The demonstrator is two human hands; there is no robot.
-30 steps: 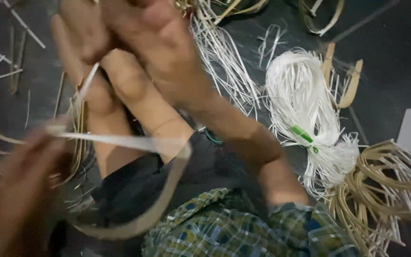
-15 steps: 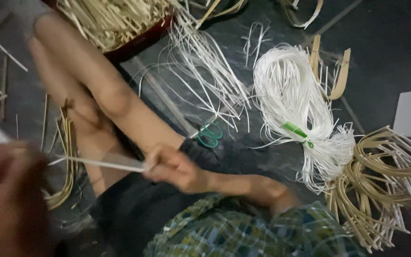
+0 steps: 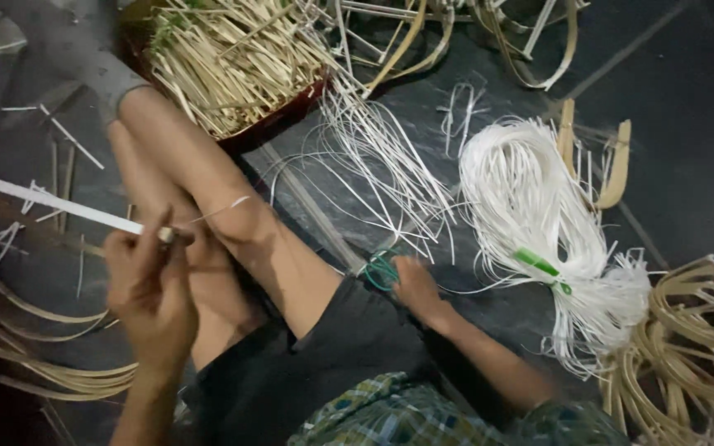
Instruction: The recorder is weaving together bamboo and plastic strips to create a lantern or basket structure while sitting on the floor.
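Note:
My left hand [image 3: 152, 289] is closed around a flat white cane strip [image 3: 51, 201] that runs up and to the left off the frame edge, with a thin end sticking out to the right over my knee. My right hand [image 3: 416, 287] rests on the dark floor beside my thigh, its fingers on a small green loop of cord [image 3: 380, 269] at the tip of a fan of loose white strips [image 3: 382, 169]. My bare legs are folded between the two hands.
A big tied bundle of white strips [image 3: 539, 223] with a green tie lies at right. Coiled tan cane [image 3: 687, 347] sits at far right, a reddish basket of short tan splints [image 3: 233, 58] at top, curved tan strips [image 3: 51, 380] at lower left.
My right hand let go of the white strip and dropped from near my lap to the floor by the green loop. My left hand slid right along the strip.

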